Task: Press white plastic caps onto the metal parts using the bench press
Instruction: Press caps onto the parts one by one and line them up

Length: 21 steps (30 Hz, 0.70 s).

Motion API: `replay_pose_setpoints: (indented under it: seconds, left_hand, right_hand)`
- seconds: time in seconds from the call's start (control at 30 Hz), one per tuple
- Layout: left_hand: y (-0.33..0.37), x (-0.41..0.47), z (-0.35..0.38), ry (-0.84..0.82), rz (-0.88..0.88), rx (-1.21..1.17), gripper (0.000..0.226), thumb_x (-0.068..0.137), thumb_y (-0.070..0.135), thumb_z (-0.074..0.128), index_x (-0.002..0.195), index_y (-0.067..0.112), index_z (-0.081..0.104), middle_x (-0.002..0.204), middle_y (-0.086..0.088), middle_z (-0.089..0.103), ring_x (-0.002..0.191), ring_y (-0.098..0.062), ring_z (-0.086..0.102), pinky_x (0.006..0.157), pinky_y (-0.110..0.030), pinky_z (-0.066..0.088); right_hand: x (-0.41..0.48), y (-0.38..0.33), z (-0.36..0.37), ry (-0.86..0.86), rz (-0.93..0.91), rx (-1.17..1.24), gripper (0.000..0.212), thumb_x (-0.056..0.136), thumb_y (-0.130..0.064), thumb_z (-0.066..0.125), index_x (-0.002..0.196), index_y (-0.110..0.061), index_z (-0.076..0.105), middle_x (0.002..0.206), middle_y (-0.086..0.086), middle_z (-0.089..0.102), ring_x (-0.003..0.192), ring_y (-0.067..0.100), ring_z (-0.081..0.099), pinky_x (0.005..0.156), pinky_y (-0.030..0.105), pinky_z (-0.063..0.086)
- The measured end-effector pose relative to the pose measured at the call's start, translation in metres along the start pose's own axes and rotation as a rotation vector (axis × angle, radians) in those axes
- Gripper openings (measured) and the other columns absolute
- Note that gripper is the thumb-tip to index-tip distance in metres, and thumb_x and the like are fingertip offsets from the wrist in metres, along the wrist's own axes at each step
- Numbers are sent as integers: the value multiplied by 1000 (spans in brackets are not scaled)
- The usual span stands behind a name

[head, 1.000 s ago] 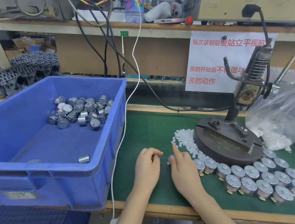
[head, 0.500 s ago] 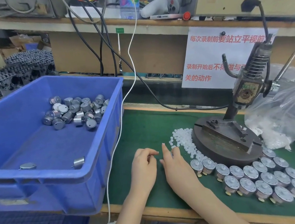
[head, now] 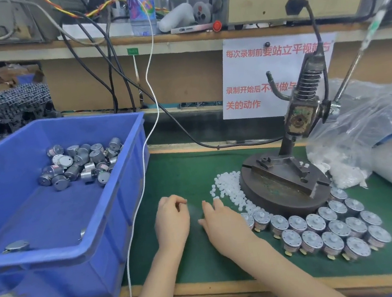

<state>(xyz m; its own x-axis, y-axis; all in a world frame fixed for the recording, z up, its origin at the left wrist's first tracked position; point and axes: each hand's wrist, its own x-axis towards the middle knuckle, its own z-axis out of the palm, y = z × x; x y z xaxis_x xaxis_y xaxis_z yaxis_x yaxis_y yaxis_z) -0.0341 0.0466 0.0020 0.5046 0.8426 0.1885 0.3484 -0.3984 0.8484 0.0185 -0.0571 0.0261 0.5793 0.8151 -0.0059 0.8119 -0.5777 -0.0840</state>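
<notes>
White caps (head: 227, 186): loose strip just forward-right of nearer right hand (head: 222, 221), fingers spread flat; left hand (head: 172, 220) curled, contents unclear.

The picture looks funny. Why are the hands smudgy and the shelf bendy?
Head view: the right hand smears at its fingertips, likely motion blur; the left hand is soft too; the shelf bows slightly, typical of a wide-angle lens; the plastic bag glares.
</notes>
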Motion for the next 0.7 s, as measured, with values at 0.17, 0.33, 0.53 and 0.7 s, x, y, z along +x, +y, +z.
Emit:
replay_pose_setpoints:
  seconds: [0.17, 0.33, 0.53, 0.7]
  left_hand:
    - [-1, -4, -4, 1, 12, -138, 25, 85, -3, 45, 81, 11, 64, 88, 1, 49, 70, -17, 56, 66, -42, 54]
    - [-1, -5, -5, 15, 35, -152, 27, 85, -5, 44, 78, 12, 63, 93, -4, 50, 68, -21, 57, 58, -34, 53]
    - [-1, -5, -3, 5, 49, -143, 29, 85, -6, 45, 75, 14, 63, 85, 7, 47, 69, -26, 57, 62, -27, 50]
    - [0, -7, -4, -8, 65, -97, 25, 85, -4, 46, 79, 10, 65, 85, 9, 47, 74, -29, 57, 72, -36, 48]
  right_hand:
    - [4, 8, -21, -132, -52, -97, 34, 89, -22, 59, 115, -4, 46, 120, 13, 46, 112, 28, 46, 72, 33, 34]
    - [4, 28, -44, -235, -163, -20, 34, 84, -21, 65, 111, -4, 53, 114, 12, 50, 104, 30, 52, 75, 31, 41]
    - [-2, 80, -70, 162, -28, 541, 34, 77, -36, 72, 106, -22, 62, 96, -11, 57, 84, 3, 51, 66, 9, 36]
    - [-2, 147, -61, 422, 323, 566, 38, 78, -27, 73, 112, -16, 60, 106, -2, 62, 99, 15, 54, 77, 26, 38]
